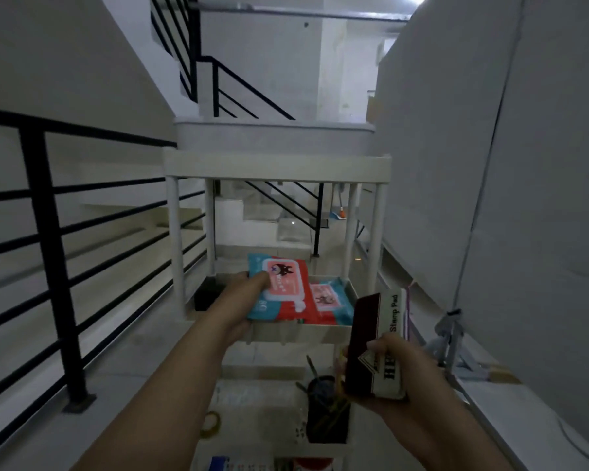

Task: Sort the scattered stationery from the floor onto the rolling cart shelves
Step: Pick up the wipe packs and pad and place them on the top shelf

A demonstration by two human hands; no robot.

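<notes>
A person stands over a white rolling cart on a stair landing, both arms reaching forward. The left hand grips a red and blue pack of wipes by its near corner, thumb on top, holding it over the cart's middle shelf. A second, similar pack lies flat on that shelf, just beside the first. The right hand is curled around a dark red and white stamp pad box, held upright near the cart's right side. Lower down, a black pen cup stands on the bottom shelf. A black railing runs along the left.
</notes>
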